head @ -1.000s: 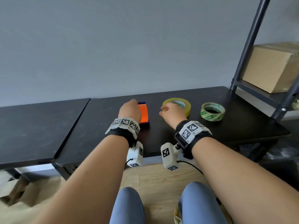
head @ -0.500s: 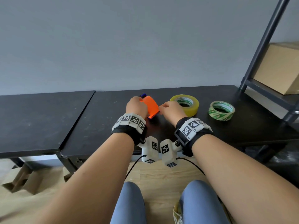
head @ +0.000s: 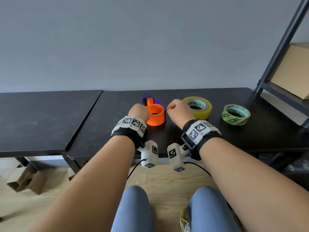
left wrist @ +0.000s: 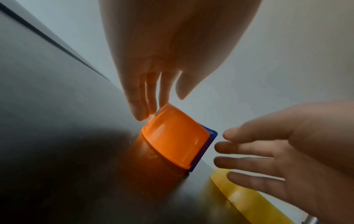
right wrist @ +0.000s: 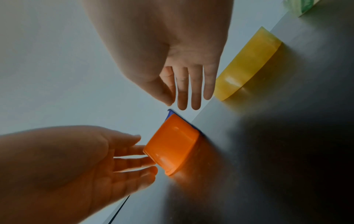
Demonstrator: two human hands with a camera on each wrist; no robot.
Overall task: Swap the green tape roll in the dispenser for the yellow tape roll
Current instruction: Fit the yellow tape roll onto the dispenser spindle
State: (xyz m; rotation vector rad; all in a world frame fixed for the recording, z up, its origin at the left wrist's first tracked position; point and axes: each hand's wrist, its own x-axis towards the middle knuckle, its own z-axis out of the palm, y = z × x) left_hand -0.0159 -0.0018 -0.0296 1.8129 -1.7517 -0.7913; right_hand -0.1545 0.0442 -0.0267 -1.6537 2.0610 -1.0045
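The orange and blue tape dispenser rests on the black table, and no roll shows in its orange ring. My left hand touches its left edge with straight fingertips, thumb apart. My right hand hovers just right of it with relaxed fingers, holding nothing. The yellow tape roll lies flat right behind the right hand. Further right, the green tape roll also lies flat. The right wrist view shows the dispenser under the left fingertips.
A second black table adjoins on the left. A dark metal shelf post rises at the right, with a cardboard box on the shelf. Folded cardboard lies on the wooden floor below.
The dispenser was tilted up between both hands half a second ago; now it sits on the table with its ring opening upward. Both hands have loosened, and the right one has drawn slightly away.
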